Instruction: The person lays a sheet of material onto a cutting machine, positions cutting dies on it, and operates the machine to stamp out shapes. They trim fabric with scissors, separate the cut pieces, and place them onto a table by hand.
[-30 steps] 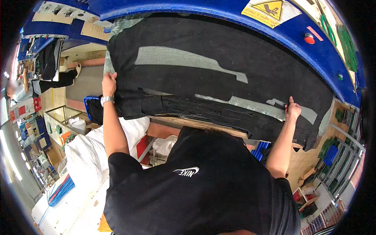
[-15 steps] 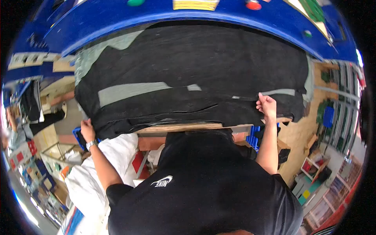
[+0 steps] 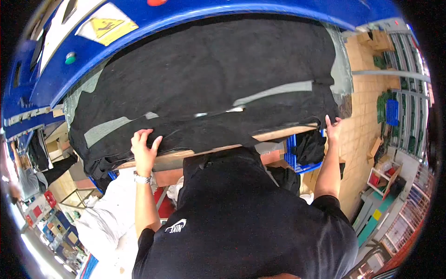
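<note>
A wide black sheet (image 3: pixel 209 60), soft like leather or cloth, lies over a grey-green work surface (image 3: pixel 343 65). Long gaps across its near part let the surface show through, and its near edge is uneven and folded. My left hand (image 3: pixel 145 148) is at the near edge, left of the middle, with thumb and fingers apart over the black material. At the sheet's near right corner is my right hand (image 3: pixel 333 129), its thumb and finger spread; whether it touches the edge I cannot tell.
A blue machine beam (image 3: pixel 153 23) with a yellow warning label (image 3: pixel 107 24) and a green button (image 3: pixel 70 58) spans the far side. White cloth (image 3: pixel 109 218) hangs at the lower left. A blue crate (image 3: pixel 291 153) with black pieces stands below right. Another person (image 3: pixel 30 174) is at far left.
My left hand has left the sheet's left corner and moved right along the near edge, its fingers now spread. My right hand has moved right to the corner. The view has shifted.
</note>
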A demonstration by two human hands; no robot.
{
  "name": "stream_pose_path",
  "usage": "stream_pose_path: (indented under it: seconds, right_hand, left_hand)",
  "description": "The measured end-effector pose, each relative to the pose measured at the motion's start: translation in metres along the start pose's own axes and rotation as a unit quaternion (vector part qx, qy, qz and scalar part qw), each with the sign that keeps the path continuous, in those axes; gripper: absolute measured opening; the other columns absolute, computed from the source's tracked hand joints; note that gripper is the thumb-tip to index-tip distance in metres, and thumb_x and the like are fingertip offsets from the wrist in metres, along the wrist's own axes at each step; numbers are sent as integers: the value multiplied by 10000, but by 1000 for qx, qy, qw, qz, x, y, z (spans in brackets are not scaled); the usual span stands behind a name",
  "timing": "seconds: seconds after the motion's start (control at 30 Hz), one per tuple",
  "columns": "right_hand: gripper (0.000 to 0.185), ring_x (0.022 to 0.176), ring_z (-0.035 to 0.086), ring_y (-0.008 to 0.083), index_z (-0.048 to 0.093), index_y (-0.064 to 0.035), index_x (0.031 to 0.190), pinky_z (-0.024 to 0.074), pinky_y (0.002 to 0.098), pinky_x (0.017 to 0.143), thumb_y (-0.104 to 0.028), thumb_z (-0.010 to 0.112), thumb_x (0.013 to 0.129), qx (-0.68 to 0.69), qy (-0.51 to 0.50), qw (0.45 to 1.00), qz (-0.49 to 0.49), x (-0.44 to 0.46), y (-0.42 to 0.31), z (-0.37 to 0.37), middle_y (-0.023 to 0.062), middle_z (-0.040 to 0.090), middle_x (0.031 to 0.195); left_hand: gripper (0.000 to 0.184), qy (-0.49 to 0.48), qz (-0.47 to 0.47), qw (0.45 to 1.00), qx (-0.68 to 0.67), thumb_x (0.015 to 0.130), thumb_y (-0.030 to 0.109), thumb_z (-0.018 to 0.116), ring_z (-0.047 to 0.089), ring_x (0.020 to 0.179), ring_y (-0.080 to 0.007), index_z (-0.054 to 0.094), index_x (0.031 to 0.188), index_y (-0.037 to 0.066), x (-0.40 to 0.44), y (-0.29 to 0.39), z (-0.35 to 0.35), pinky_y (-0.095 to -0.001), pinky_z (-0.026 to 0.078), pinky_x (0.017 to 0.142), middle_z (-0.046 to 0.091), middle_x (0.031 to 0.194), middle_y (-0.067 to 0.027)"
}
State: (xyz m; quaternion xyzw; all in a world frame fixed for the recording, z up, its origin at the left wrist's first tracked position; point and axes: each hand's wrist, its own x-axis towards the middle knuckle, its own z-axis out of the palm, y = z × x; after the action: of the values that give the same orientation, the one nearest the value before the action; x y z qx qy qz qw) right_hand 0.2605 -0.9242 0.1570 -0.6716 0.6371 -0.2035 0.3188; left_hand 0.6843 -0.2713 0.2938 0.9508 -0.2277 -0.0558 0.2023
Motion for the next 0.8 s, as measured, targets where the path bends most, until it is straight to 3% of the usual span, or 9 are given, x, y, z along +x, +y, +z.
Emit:
stream_pose_path:
  seconds: [0.1, 0.23, 0.3, 0.33, 0.4, 0.43, 0.5, 0.7, 0.8]
  right_hand:
    - [349, 543, 471, 71, 526, -110, 1195, 393, 252, 482, -144, 774, 951, 89, -111, 989, 50, -27, -9, -32, -31, 555, 729]
    - [266, 520, 470, 81, 545, -102, 1138, 392, 247, 460, -114, 746, 964, 69, -179, 977, 98, -44, -6, -67, -28, 541, 696]
    - [233, 517, 530, 106, 562, -92, 1082, 408, 263, 450, -66, 745, 941, 53, -261, 944, 196, -47, -3, -85, 6, 585, 708]
    - [233, 517, 530, 106, 562, -92, 1082, 408, 263, 450, -66, 745, 941, 55, -262, 943, 197, -48, 5, -93, 6, 585, 708]
    - [227, 527, 597, 141, 568, -80, 1026, 413, 282, 432, -43, 753, 900, -160, -265, 941, 135, -37, 9, -102, 50, 625, 720]
    - [148, 532, 577, 166, 578, -64, 980, 473, 337, 471, -31, 705, 912, -110, -305, 933, 154, -20, 5, -106, 48, 602, 680]
    - [204, 700, 681, 226, 592, -21, 901, 516, 390, 596, -154, 747, 901, -237, -163, 942, -174, 29, -6, -91, 99, 644, 724]
    - [512, 1059, 714, 273, 707, -11, 1132, 533, 393, 945, -486, 725, 942, -120, -99, 936, -316, 203, -220, 59, 177, 751, 1094]
    - [746, 1156, 687, 361, 698, -74, 1280, 512, 438, 1023, -699, 671, 873, -204, -58, 919, -333, 283, -280, 155, 189, 743, 1177]
  left_hand:
    - [435, -35, 2, 999, 4, 820, 288, 862, 594, 1104, -338, 705, 1177, 97, -6, 25, 29, -452, 498, 939, 632, 1179, -110]
    - [502, -48, -10, 998, 48, 801, 299, 875, 590, 1077, -355, 679, 1215, 94, -3, 30, 36, -453, 507, 920, 612, 1159, -136]
    - [532, -56, -10, 996, 62, 788, 300, 883, 592, 1060, -359, 664, 1230, 100, -4, 32, 34, -460, 510, 912, 612, 1146, -137]
    - [532, -55, -10, 996, 64, 788, 300, 883, 592, 1060, -359, 664, 1230, 100, -5, 33, 33, -460, 510, 912, 612, 1146, -137]
    - [539, -69, -45, 995, 62, 778, 301, 892, 593, 1054, -359, 663, 1223, 100, -6, 37, 34, -459, 510, 916, 613, 1144, -135]
    - [525, -59, -45, 996, 58, 792, 318, 881, 596, 1054, -359, 662, 1219, 104, -6, 38, 36, -461, 508, 922, 615, 1143, -132]
    - [512, -48, -54, 995, 64, 806, 330, 870, 595, 1062, -360, 662, 1216, 104, -7, 39, 42, -462, 506, 927, 616, 1147, -133]
    - [483, 3, -77, 994, 80, 850, 370, 835, 573, 1109, -379, 656, 1213, 107, -14, 47, 55, -486, 490, 947, 608, 1190, -143]
    - [528, 16, -111, 990, 82, 849, 379, 834, 570, 1126, -394, 637, 1259, 111, -20, 50, 61, -490, 488, 965, 581, 1237, -166]
